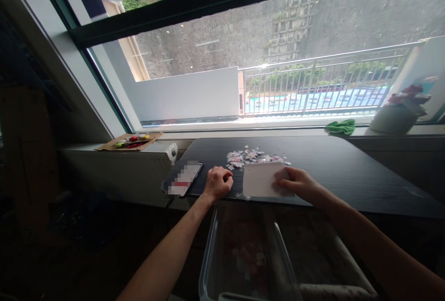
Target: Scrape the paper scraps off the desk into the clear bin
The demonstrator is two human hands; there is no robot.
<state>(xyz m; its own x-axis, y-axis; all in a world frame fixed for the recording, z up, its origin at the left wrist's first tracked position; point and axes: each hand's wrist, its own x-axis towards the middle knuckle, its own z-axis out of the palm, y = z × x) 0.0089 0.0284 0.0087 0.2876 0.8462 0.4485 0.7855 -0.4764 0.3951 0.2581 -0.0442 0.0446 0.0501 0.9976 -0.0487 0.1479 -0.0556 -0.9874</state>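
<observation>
In the head view, my right hand (298,181) grips the right edge of a blank white card (260,179), which is held over the near part of the dark table (323,162). My left hand (217,182) rests near the table's front edge, just left of the card. Its fingers are curled in, and whatever they may hold is hidden. Behind the card lies a loose heap of small whitish and pinkish pieces (247,155). Directly below the table edge, a clear plastic bin (207,259) contains more such pieces, dimly seen.
A phone (187,177) lies at the table's left end. Beyond it are a radiator (162,149) and cardboard with colourful items (132,141). A green cloth (341,127) and a pale pot (394,116) sit on the windowsill. Light fabric (323,250) is right of the bin.
</observation>
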